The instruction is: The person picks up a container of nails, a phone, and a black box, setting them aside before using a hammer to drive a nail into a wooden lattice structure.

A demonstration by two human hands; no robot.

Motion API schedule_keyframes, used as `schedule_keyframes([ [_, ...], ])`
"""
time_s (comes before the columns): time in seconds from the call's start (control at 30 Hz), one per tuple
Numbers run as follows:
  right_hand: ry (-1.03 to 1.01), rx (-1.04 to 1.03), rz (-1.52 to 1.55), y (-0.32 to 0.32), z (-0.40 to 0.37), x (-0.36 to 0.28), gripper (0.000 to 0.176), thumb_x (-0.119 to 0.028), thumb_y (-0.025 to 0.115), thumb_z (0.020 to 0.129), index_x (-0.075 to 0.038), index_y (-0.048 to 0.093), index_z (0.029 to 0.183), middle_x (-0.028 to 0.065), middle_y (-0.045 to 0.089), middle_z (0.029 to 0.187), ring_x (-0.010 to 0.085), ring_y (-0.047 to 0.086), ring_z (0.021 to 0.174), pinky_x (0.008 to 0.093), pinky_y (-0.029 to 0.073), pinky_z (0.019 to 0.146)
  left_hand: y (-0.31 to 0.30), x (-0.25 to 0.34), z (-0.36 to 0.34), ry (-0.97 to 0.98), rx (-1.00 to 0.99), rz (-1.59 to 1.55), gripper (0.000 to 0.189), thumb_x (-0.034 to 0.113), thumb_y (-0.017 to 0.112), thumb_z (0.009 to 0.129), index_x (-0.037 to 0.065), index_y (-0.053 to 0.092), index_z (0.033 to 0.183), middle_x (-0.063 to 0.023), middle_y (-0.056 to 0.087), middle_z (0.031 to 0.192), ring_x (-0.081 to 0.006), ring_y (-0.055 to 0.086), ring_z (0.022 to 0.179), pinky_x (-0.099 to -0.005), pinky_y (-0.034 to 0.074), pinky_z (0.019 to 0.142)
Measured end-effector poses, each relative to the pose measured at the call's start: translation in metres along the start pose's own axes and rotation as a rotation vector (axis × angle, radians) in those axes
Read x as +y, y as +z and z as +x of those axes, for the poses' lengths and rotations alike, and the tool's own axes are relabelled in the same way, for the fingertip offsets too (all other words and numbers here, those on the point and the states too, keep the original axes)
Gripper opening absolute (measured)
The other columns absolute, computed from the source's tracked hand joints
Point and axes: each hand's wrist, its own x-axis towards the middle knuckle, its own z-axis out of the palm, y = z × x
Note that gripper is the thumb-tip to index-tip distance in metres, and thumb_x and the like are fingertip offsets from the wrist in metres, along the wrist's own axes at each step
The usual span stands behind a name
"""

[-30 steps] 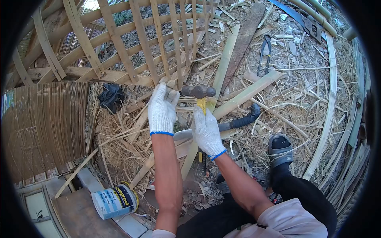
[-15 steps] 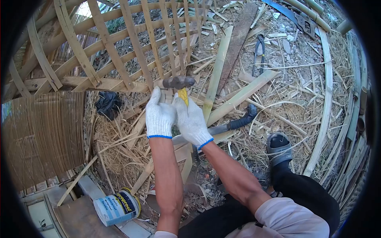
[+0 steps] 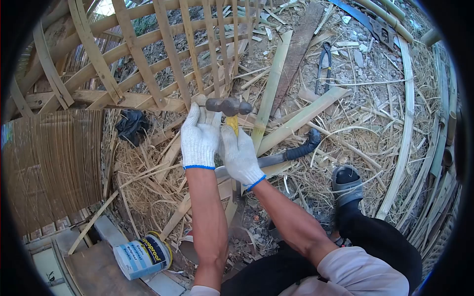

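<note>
My right hand, in a white glove with a blue cuff, grips the yellow handle of a hammer. The hammer's dark head lies level just above the fingers, beside the end of the lattice's lower rail. My left hand, gloved too, is raised to that rail of the bamboo lattice. Its fingertips are together near the hammer face; whatever they pinch is too small to make out. A curved blade with a black-wrapped handle lies partly behind my right hand.
Pincers, a saw and bamboo strips lie on straw-strewn ground. A paint bucket is tipped at lower left. A black plastic bag lies below the lattice. My shoe is at right.
The hammer head has shifted slightly right, away from the rail end, with my right hand a little lower. My left hand stays nearly in place at the rail.
</note>
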Motion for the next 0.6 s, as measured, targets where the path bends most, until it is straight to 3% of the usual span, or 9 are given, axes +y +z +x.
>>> schedule_keyframes([
  [0.07, -0.052, -0.069, -0.132, -0.001, 0.008, -0.001, 0.035, -0.035, 0.045, 0.107, -0.004, 0.054, 0.094, 0.0024, 0.05, 0.066, 0.0123, 0.047, 0.055, 0.0311, 0.037, 0.053, 0.002, 0.0, -0.001, 0.045, 0.063, 0.03, 0.021, 0.013, 0.059, 0.101, 0.007, 0.06, 0.121, -0.0085, 0.065, 0.118, -0.0275, 0.058, 0.12, -0.0538, 0.041, 0.112],
  [0.17, 0.188, 0.044, 0.425, 0.004, -0.019, 0.009, 0.038, -0.034, 0.045, 0.107, 0.002, 0.057, 0.105, 0.008, 0.053, 0.07, 0.0178, 0.046, 0.066, 0.0375, 0.044, 0.064, -0.004, 0.0, 0.001, 0.026, 0.089, -0.027, 0.022, 0.013, 0.059, 0.101, 0.007, 0.06, 0.122, -0.0082, 0.064, 0.119, -0.0278, 0.057, 0.12, -0.0538, 0.041, 0.113],
  [0.2, -0.022, 0.063, -0.039, 0.013, -0.009, 0.0, 0.036, -0.033, 0.046, 0.107, 0.001, 0.057, 0.103, 0.0066, 0.053, 0.071, 0.0165, 0.047, 0.066, 0.0358, 0.043, 0.064, -0.008, 0.0, 0.001, 0.026, 0.09, -0.03, 0.022, 0.013, 0.059, 0.101, 0.007, 0.06, 0.122, -0.0082, 0.064, 0.119, -0.0278, 0.057, 0.12, -0.0538, 0.041, 0.113],
  [0.33, 0.067, -0.065, -0.148, -0.001, 0.006, -0.003, 0.036, -0.032, 0.046, 0.107, 0.002, 0.057, 0.106, 0.0062, 0.056, 0.075, 0.0175, 0.05, 0.068, 0.0359, 0.044, 0.066, -0.006, 0.0, 0.005, 0.03, 0.004, 0.011, 0.021, 0.011, 0.062, 0.099, 0.004, 0.06, 0.119, -0.0095, 0.064, 0.116, -0.0247, 0.06, 0.117, -0.0491, 0.045, 0.111],
  [0.43, -0.087, -0.084, -0.154, 0.012, 0.001, 0.02, 0.042, -0.036, 0.046, 0.107, 0.004, 0.057, 0.111, 0.0087, 0.058, 0.078, 0.019, 0.053, 0.072, 0.0363, 0.046, 0.07, -0.012, -0.002, 0.001, 0.061, 0.069, 0.062, 0.022, 0.011, 0.062, 0.099, 0.004, 0.059, 0.12, -0.0104, 0.065, 0.116, -0.026, 0.061, 0.116, -0.0495, 0.046, 0.111],
  [0.5, -0.012, -0.124, -0.104, -0.007, 0.011, -0.006, 0.043, -0.038, 0.046, 0.107, 0.004, 0.058, 0.108, 0.0075, 0.057, 0.075, 0.0189, 0.055, 0.069, 0.0365, 0.046, 0.067, -0.006, -0.002, 0.007, 0.102, 0.062, 0.103, 0.023, 0.011, 0.062, 0.099, 0.004, 0.059, 0.12, -0.0112, 0.065, 0.116, -0.0268, 0.061, 0.115, -0.0495, 0.047, 0.111],
  [0.57, 0.114, -0.246, -0.239, -0.029, 0.013, -0.016, 0.043, -0.039, 0.047, 0.107, 0.002, 0.058, 0.106, 0.0059, 0.055, 0.072, 0.017, 0.053, 0.067, 0.0358, 0.046, 0.064, -0.013, -0.003, 0.003, 0.058, -0.069, 0.098, 0.023, 0.012, 0.063, 0.099, 0.006, 0.059, 0.12, -0.012, 0.065, 0.116, -0.0272, 0.062, 0.114, -0.0479, 0.051, 0.105],
  [0.6, 0.078, -0.275, -0.325, -0.037, 0.018, -0.019, 0.046, -0.04, 0.047, 0.105, 0.004, 0.059, 0.114, 0.0271, 0.065, 0.09, 0.0466, 0.063, 0.087, 0.0454, 0.049, 0.078, -0.012, -0.002, -0.004, 0.055, -0.111, 0.152, 0.023, 0.013, 0.064, 0.099, 0.007, 0.059, 0.121, -0.0102, 0.066, 0.114, -0.0245, 0.064, 0.109, -0.0454, 0.054, 0.099],
])
